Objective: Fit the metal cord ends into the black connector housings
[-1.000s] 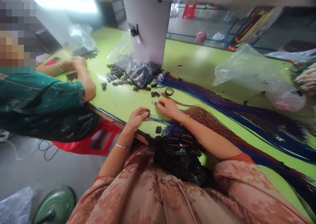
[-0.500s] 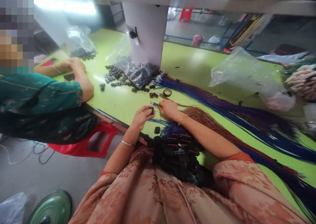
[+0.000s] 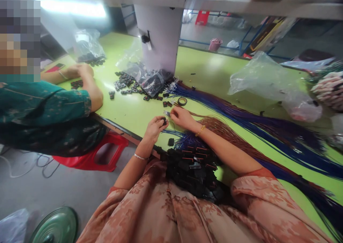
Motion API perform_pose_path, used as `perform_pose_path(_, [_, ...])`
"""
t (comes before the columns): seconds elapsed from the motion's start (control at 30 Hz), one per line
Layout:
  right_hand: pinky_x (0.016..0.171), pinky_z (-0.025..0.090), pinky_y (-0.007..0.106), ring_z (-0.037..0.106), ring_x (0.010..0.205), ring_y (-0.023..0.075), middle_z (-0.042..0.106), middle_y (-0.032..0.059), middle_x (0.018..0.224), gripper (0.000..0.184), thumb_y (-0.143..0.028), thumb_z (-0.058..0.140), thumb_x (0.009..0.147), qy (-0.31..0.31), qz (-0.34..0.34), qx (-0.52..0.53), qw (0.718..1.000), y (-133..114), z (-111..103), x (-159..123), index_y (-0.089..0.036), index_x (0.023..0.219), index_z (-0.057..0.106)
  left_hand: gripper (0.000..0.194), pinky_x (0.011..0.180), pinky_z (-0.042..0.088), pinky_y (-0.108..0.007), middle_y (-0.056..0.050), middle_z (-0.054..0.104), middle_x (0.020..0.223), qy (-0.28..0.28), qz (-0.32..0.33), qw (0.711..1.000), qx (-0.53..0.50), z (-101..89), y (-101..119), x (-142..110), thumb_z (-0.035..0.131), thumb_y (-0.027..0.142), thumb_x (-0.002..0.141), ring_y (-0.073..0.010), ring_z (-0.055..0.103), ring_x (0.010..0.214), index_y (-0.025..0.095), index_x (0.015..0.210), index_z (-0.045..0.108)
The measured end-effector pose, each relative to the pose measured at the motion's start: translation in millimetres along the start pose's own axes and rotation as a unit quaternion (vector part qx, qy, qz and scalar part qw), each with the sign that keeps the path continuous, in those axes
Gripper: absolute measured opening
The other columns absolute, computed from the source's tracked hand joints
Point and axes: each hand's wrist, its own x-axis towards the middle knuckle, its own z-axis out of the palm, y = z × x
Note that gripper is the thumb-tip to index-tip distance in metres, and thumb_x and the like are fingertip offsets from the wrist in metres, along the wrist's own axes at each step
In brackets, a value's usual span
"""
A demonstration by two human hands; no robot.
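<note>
My left hand [image 3: 154,128] pinches a small black connector housing [image 3: 164,121] between thumb and fingertips. Close beside it, my right hand [image 3: 183,118] has its fingers closed on wires whose metal terminals [image 3: 166,113] stick out to the left. The terminals and the housing are a short gap apart. Below the hands, a loose black housing [image 3: 170,142] lies on the table. A heap of black connector parts [image 3: 193,168] is piled against my body. Brown wires [image 3: 227,132] and blue wires [image 3: 187,139] run beneath my right wrist and forearm.
A tape roll [image 3: 182,101] lies beyond my hands, near scattered black connectors [image 3: 128,82] and a plastic bag of them [image 3: 154,82]. Another wire bundle [image 3: 241,116] stretches right. A co-worker's arm [image 3: 92,89] rests at left, by a red stool [image 3: 107,152]. A clear bag [image 3: 259,73] lies right.
My right hand has shifted slightly left, its fingers nearer the wire ends. My left hand has turned the black connector housing a little. The whole view has moved slightly.
</note>
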Motion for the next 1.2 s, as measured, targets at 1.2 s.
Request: perform_pose_path(1.2, [0.055,0.023,0.024,0.038,0.054,0.0091,0.051,-0.0021,0.056,0.029,-0.033,0.048,0.083,-0.038,-0.008,0.095,0.995,-2.5,6.1,-7.3,-0.016,0.06,0.054,0.017,0.097,0.047,-0.038,-0.004,0.066,0.085,-0.067,-0.002,0.996,-0.061,-4.8,-5.4,4.1,0.061,0.007,0.076,-0.0127,0.063,0.082,0.014,0.092,0.061])
